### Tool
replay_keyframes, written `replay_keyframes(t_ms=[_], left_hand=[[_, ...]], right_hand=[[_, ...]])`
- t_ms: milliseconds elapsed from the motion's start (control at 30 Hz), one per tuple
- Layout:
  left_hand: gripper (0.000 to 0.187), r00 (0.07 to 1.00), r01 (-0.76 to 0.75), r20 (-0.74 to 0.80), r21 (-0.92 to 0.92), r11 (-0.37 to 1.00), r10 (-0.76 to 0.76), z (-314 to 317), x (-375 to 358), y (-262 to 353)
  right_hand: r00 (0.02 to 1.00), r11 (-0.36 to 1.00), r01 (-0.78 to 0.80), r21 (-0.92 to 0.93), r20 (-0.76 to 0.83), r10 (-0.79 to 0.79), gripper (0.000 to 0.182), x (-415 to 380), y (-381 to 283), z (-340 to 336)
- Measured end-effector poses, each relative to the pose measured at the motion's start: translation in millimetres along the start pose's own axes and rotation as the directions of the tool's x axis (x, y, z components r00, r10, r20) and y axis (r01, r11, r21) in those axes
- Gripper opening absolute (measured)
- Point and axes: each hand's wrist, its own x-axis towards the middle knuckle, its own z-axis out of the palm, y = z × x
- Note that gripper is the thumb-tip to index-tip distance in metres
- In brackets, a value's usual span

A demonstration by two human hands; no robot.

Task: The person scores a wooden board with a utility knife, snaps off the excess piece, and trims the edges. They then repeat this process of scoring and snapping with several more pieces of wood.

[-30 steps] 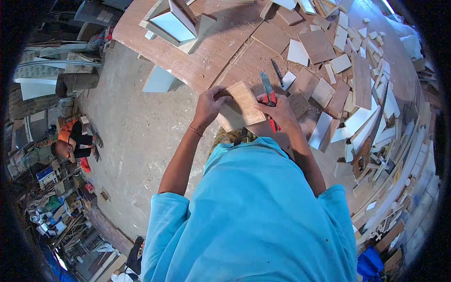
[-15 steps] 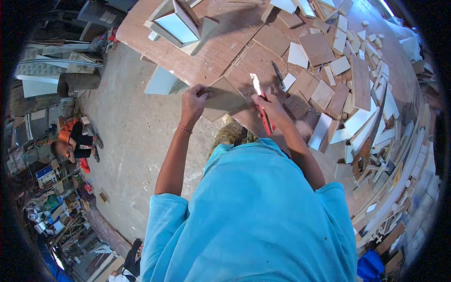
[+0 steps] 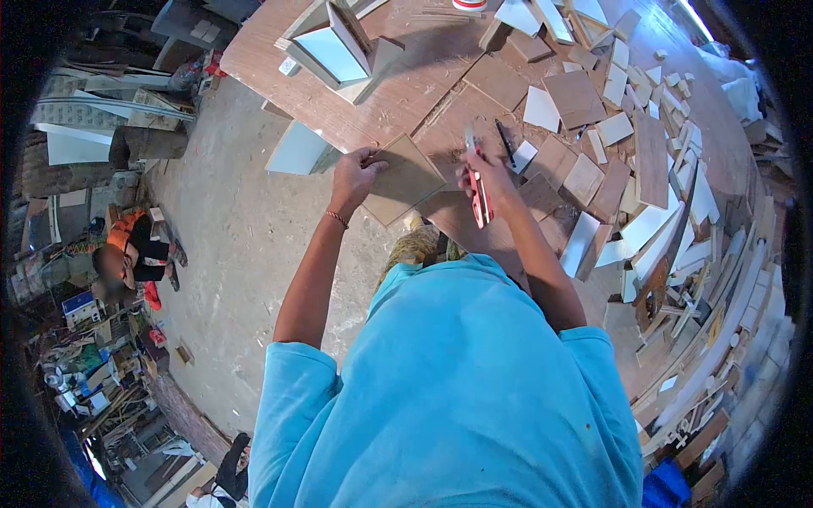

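Observation:
My left hand pinches the left corner of a thin brown square board at the near edge of the wooden table. In my right hand is a red utility knife, its blade pointing away from me and slightly blurred. The knife is just right of the board, apart from it. A slim black pen-like tool lies on the table beyond my right hand.
Many wooden and white-faced offcuts cover the table's right side. An angular wooden assembly stands at the far left. A white-faced panel is below the table edge. A person in orange sits on the left.
The board has turned and shows more of its face in my left hand. My right hand has shifted slightly right with the knife. The view has shifted a little, showing a red-and-white object at top.

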Motion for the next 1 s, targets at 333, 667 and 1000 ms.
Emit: replay_keyframes(t_ms=[333,667,1000], left_hand=[[0.015,0.966,-0.256,0.044,0.329,0.909,0.256,23,4,43],[0.011,0.845,-0.535,0.331,0.53,0.658,0.42,37,-1,65],[0.009,0.819,-0.571,0.432,0.539,0.619,0.379,51,0,76]], right_hand=[[0.951,0.623,0.213,-0.753,0.015,-0.308,0.028,-28,20,1],[0.886,0.379,0.244,-0.893,0.046,-0.462,0.033,-45,22,2],[0.662,-0.48,0.132,-0.867,0.438,-0.608,0.02,-64,32,-11]])
